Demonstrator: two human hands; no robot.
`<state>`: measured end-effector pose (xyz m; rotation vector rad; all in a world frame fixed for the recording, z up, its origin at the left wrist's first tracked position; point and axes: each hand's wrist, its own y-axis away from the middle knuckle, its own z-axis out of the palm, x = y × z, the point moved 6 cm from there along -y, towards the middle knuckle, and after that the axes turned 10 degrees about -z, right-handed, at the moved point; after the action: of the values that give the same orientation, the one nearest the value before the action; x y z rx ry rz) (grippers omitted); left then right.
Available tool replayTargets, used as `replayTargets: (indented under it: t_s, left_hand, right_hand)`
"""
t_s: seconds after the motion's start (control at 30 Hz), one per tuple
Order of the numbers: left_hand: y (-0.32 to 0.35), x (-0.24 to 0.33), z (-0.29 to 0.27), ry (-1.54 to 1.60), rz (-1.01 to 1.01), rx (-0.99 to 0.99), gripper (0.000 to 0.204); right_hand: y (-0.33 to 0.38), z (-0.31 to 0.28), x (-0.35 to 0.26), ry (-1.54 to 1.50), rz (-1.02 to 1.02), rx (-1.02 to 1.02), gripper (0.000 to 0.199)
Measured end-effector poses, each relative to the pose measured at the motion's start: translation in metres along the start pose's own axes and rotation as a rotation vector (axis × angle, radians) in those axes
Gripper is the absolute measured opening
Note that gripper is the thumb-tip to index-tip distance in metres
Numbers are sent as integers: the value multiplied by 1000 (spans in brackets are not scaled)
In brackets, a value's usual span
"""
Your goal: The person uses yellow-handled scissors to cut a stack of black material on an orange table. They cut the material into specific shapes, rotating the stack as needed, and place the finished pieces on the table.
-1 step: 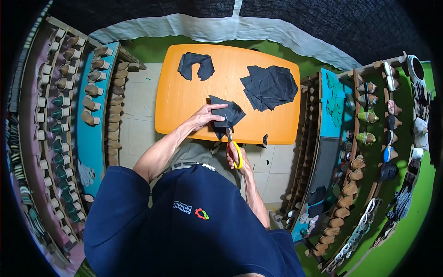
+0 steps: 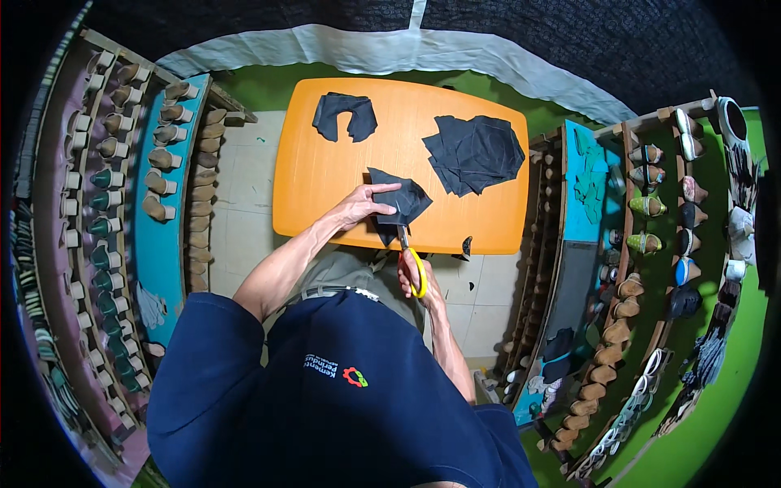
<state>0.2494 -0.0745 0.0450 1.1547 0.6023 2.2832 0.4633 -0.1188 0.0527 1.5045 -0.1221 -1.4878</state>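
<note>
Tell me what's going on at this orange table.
A person is cutting dark fabric. The left hand presses a dark fabric piece flat at the near edge of the orange table, while the right hand works yellow-handled scissors into it. A cut collar-shaped piece and a stack of dark fabric lie farther back.

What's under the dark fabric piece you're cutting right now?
The dark fabric piece lies on the orange table, near its front edge, with the left hand pressing it down. The scissors in the right hand enter from below. Anything beneath the fabric is covered.
</note>
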Motion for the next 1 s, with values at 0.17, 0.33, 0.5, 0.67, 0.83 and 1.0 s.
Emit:
replayTargets:
  t_s: [0.17, 0.33, 0.5, 0.67, 0.83, 1.0]
  left_hand:
    - [-4, -7, 0, -66, 5, -6, 72]
    - [-3, -13, 1, -69, 22, 22, 74]
    - [-5, -24, 1, 28, -4, 24, 77]
    - [-7, -27, 2, 17, 3, 35, 77]
    - [-6, -27, 3, 11, 30, 68, 71]
    - [-13, -31, -8, 43, 24, 106, 72]
  right_hand:
    - [-9, 0, 9, -36, 24, -19, 61]
    - [-6, -3, 12, -22, 55, 32, 60]
    - [-4, -2, 14, -30, 42, 62, 57]
    - [2, -1, 10, 19, 36, 88, 58]
    - [8, 4, 2, 101, -53, 116, 63]
    - [5, 0, 12, 11, -16, 119, 55]
